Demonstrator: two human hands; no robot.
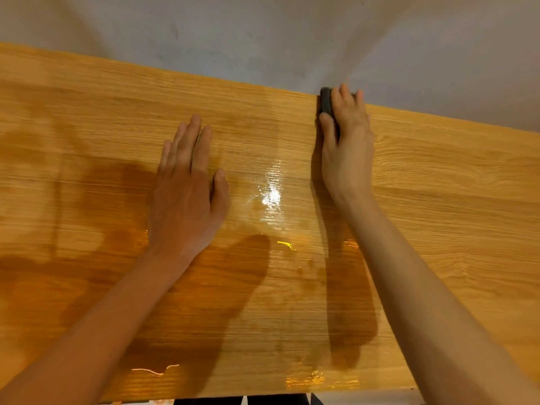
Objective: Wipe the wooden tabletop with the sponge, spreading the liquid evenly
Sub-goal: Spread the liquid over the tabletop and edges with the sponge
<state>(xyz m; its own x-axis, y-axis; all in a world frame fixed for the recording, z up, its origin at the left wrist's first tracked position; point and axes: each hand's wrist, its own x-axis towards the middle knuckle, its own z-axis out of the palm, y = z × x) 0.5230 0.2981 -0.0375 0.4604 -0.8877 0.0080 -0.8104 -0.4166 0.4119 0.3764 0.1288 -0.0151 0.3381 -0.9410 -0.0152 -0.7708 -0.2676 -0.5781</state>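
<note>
Gripping the dark sponge (325, 102) at upper right, the right hand (347, 147) presses the wet bench (438, 185); the left hand (187, 194) lies flat, open, empty.

Tabletop (438, 176): light wood, straight grain running along its length, matt where dry toward right edge. Liquid (273, 197) film over middle and near edge: glossy, wet sheen, bright glare patch at centre, amber streaks by near edge. Sponge (325, 101) at far edge: dark grey, matt, soft-looking foam. Wall (263, 33) beyond far edge: pale grey, matt, faintly smudged plaster-like finish.
</note>
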